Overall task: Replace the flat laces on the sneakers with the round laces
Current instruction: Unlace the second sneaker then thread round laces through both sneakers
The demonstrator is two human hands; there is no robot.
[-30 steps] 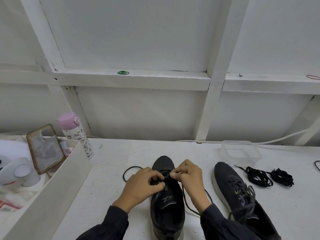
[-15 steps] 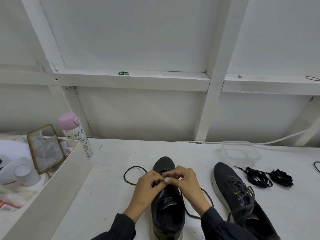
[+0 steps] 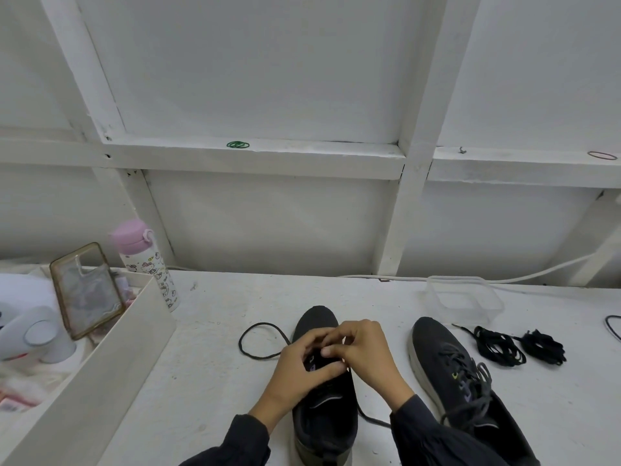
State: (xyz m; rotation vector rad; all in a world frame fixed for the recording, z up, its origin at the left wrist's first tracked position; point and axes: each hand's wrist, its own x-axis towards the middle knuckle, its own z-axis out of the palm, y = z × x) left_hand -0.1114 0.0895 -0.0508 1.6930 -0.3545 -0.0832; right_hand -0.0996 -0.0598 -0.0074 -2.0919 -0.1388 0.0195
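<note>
A black sneaker (image 3: 324, 418) stands toe-away in front of me on the white table. My left hand (image 3: 299, 368) and my right hand (image 3: 364, 353) meet over its eyelet area, fingers curled and pinching at the dark round lace (image 3: 260, 341), which loops out to the left on the table; another stretch of it trails from under my right wrist. What the fingertips hold is partly hidden. A second dark sneaker (image 3: 460, 375) with grey flat laces stands to the right. Two black lace bundles (image 3: 517, 346) lie further right.
A clear plastic container (image 3: 465, 297) sits behind the right sneaker. At the left stands a white box (image 3: 100, 375) holding a phone case and white items, with a pink-lidded bottle (image 3: 144, 260) behind it. A white cable runs along the wall.
Both hands have drawn closer together and slid slightly down the shoe's eyelet area; the lace loop on the left has shifted a little.
</note>
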